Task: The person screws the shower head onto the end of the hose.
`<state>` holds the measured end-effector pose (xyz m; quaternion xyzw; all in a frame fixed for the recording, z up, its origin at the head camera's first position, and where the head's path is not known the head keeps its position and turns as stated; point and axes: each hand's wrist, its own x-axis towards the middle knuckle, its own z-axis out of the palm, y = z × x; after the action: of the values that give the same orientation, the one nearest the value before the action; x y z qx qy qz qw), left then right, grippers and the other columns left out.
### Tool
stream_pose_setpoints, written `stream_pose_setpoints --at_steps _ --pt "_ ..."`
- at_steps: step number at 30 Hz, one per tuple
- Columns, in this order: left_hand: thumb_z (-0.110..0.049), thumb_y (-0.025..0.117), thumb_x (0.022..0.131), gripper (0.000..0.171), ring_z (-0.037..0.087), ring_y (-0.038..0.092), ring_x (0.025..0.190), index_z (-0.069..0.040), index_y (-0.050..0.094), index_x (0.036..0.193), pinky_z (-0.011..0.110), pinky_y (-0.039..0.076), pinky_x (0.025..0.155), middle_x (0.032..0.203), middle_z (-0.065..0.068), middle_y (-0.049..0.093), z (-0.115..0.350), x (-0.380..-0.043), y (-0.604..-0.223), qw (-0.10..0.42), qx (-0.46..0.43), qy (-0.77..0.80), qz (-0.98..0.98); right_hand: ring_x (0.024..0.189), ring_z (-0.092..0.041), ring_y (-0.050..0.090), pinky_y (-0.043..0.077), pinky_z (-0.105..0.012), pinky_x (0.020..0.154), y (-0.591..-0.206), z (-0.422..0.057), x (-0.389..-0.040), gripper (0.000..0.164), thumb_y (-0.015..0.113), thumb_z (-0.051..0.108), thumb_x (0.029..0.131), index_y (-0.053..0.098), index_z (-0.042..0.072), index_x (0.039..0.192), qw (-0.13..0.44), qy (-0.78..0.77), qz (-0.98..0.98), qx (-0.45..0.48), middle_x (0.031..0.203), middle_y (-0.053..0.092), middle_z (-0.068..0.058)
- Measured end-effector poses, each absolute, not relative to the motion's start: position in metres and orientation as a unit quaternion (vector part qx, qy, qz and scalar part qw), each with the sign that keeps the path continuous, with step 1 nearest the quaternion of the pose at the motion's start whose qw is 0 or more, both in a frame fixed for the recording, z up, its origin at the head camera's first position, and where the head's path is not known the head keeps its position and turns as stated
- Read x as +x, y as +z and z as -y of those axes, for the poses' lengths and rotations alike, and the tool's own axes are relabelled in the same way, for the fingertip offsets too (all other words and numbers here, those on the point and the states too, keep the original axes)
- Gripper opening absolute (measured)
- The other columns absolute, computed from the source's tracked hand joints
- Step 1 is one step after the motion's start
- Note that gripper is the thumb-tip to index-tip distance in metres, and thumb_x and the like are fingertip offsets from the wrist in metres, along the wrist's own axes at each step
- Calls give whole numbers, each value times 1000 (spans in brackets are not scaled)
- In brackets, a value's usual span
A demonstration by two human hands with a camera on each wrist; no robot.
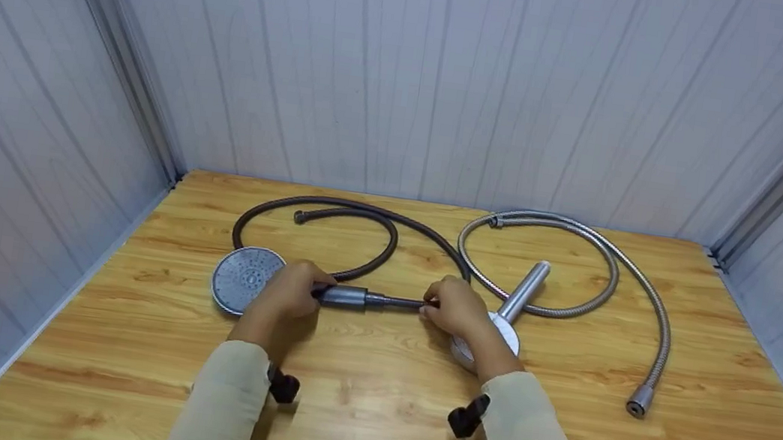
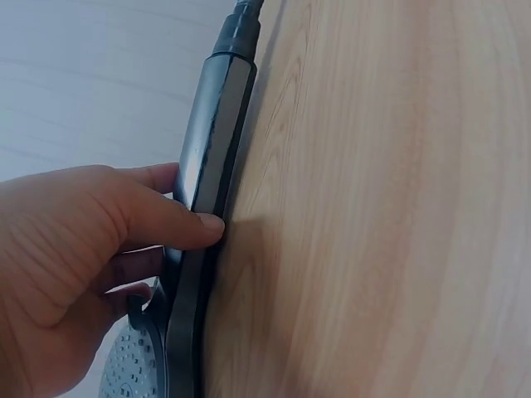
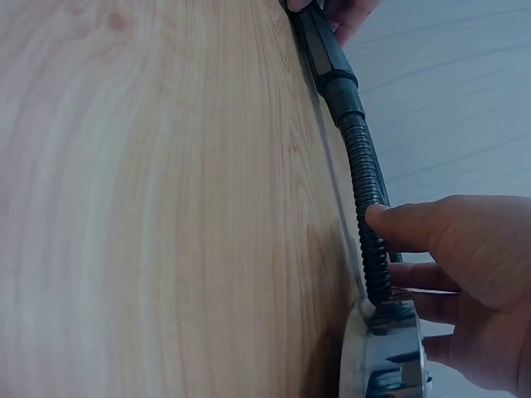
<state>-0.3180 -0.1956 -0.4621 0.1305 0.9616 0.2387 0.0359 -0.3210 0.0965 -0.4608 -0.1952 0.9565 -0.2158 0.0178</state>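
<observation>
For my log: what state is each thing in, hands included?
Dark shower head, held, face up.
Dark hose, one end meeting the dark shower head, tightness unclear; other end free.
Silver shower head, lying, no hose attached.
Silver hose, looped, both ends free.
Left fingers, gripping the dark shower head.
Right fingers, pinching the dark hose.

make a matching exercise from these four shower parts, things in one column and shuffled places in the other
Things
1. dark shower head with round grey face
2. dark ribbed flexible hose
3. silver round shower head with straight handle
4. silver ribbed metal hose

Places
A. looped at the right rear of the wooden table
B. held in the right hand
C. partly hidden by the right wrist in the head view
D. gripped by the left hand

Pairs: 1-D, 2-B, 3-C, 4-A
</observation>
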Motion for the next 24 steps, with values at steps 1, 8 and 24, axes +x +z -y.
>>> stream_pose_setpoints --at_steps 1,8,24 --pt "15 58 66 57 17 56 94 -15 76 111 34 43 75 112 4 69 195 -318 -462 34 131 239 -961 95 -30 60 50 -41 82 -461 -97 -321 21 74 19 88 74 5 103 16 -214 -957 -197 98 61 -10" --pt "7 66 69 44 24 62 100 -5 75 110 41 50 86 107 9 70 196 -315 -462 4 153 256 -955 99 -31 57 49 -41 84 -461 -100 -319 23 74 20 87 74 4 103 -6 -209 -956 -205 101 60 -10" --pt "-5 79 79 38 32 60 103 6 66 114 45 47 92 109 19 64 192 -308 -456 -36 127 418 -899 101 -32 58 46 -43 89 -452 -116 -311 21 76 15 85 72 -1 99 -49 -294 -932 -208 104 61 -12"
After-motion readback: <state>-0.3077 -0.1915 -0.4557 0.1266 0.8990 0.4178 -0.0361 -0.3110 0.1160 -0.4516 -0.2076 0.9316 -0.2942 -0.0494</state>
